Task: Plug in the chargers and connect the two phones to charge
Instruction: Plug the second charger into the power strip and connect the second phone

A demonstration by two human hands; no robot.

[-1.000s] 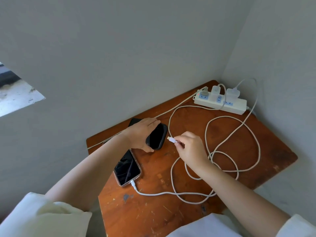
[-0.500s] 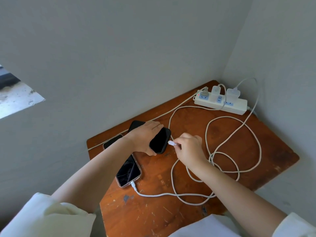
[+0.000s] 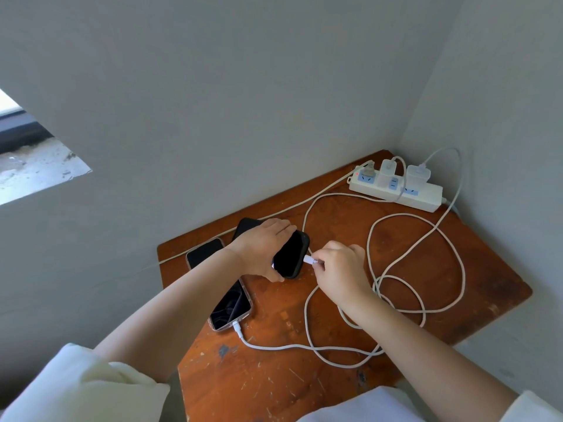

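Note:
My left hand [image 3: 263,246] grips a black phone [image 3: 291,254] from above, holding it on the wooden table [image 3: 335,330]. My right hand [image 3: 341,271] pinches a white cable plug [image 3: 310,259] whose tip touches the phone's near end. A second phone [image 3: 230,309] in a clear case lies partly under my left forearm, with a white cable [image 3: 274,347] plugged into its near end. A white power strip [image 3: 396,190] at the back right corner carries two white chargers [image 3: 418,175], each with a cable attached.
Loops of white cable [image 3: 426,269] cover the middle and right of the table. A thicker cord [image 3: 274,213] runs from the strip along the back edge and off to the left. Grey walls close in behind and to the right. A window ledge [image 3: 30,169] shows far left.
My right hand has carried the plug leftward until it touches the black phone's end. My left hand has shifted the phone slightly toward the plug.

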